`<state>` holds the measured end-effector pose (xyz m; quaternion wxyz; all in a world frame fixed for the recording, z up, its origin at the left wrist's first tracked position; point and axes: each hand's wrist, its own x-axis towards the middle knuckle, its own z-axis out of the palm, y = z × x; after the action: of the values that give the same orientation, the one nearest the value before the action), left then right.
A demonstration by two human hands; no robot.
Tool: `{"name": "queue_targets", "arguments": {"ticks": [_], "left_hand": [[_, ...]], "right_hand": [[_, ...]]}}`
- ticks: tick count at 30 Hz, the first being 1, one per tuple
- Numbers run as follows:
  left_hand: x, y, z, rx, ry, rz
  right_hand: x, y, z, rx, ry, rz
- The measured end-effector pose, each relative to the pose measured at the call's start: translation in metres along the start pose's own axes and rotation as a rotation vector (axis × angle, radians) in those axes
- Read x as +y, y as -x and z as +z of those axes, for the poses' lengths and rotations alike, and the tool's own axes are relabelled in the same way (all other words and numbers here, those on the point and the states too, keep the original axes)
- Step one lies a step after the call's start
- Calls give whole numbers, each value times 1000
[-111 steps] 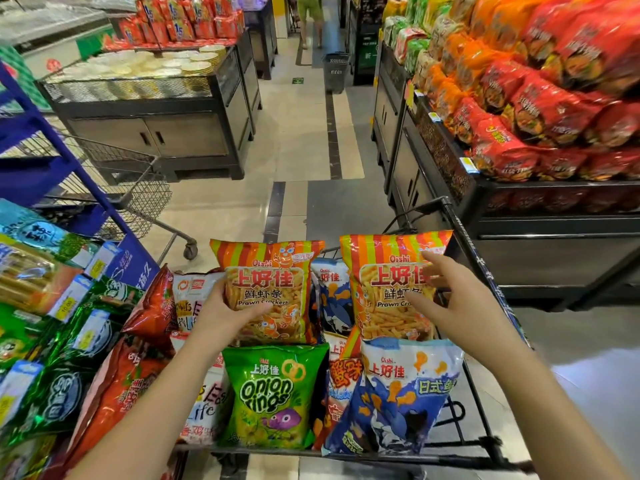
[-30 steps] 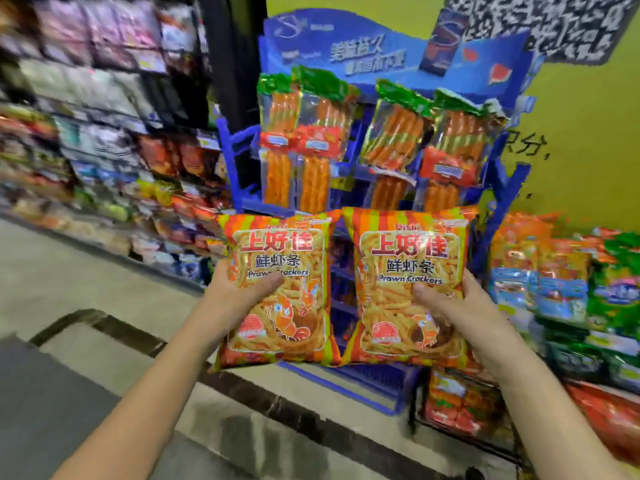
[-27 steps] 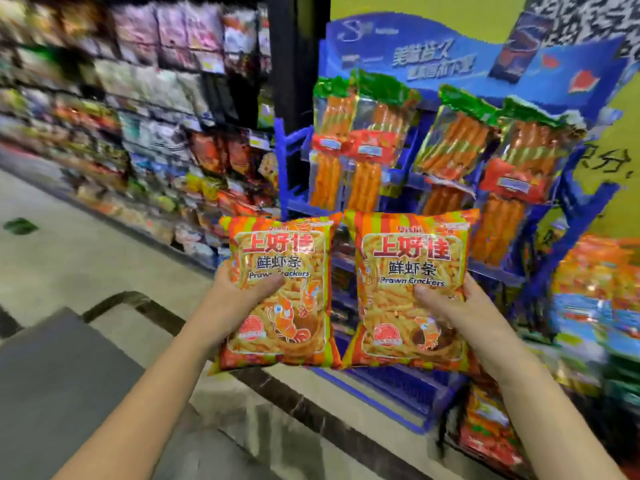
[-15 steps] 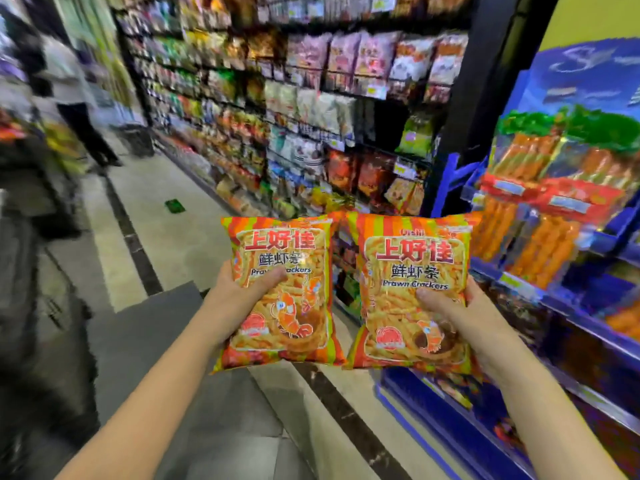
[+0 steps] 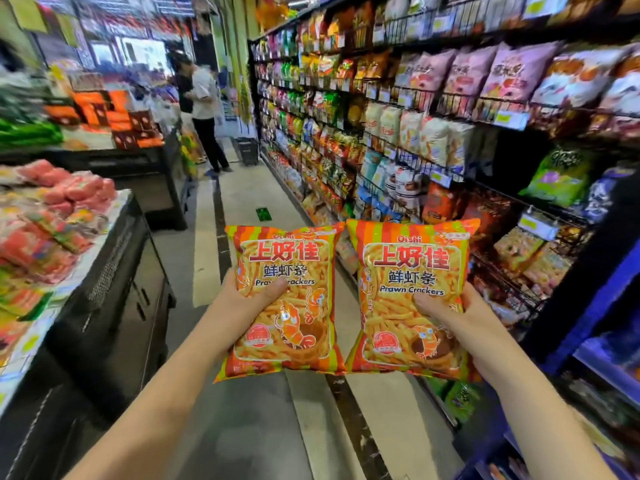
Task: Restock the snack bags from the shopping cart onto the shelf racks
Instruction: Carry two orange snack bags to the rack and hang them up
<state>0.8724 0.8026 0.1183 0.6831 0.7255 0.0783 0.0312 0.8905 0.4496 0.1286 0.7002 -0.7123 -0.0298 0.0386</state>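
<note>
Two orange-striped Oishi bags reading "上好佳 鲜虾条 Prawn Crackers" stand upright, long axis vertical, fronts toward the camera, side by side above the aisle floor point(image 5: 242, 427). The left hand point(image 5: 239, 303) grips the left bag point(image 5: 282, 299); the right hand point(image 5: 460, 317) grips the right bag point(image 5: 408, 296). Stocked shelf racks point(image 5: 433, 112) line the right.

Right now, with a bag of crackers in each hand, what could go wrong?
Both hands are full: the left hand grips the left bag and the right hand grips the right bag, so neither is free to clear a gap on the crowded shelf racks. Each bag is held by one edge only and might slip. A person and a basket stand in the aisle ahead, likely obstacles.
</note>
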Motion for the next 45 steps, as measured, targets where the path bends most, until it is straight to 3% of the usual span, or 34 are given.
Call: {"name": "queue_targets", "arguments": {"ticks": [7,17,25,30,39,45], "left_hand": [[-1,-77,24,7,41,9],[1,-240,48,-47,8,-8],[11,-409,77,-293,-36,-1],[30,-480,120,-551,-64,8],[18,-545,259,-812,-170,53],[-2,-552,345,-909,-221,26]], "right_hand": [[2,-94,-19,-40,16,18],[26,-226,-20,83,10,34],[35,-312,-12,353,-22,55],[37,-327,-29,561,-55,67],[55,-297,-97,886,-46,105],[74,-285,-144,983,-60,138]]}}
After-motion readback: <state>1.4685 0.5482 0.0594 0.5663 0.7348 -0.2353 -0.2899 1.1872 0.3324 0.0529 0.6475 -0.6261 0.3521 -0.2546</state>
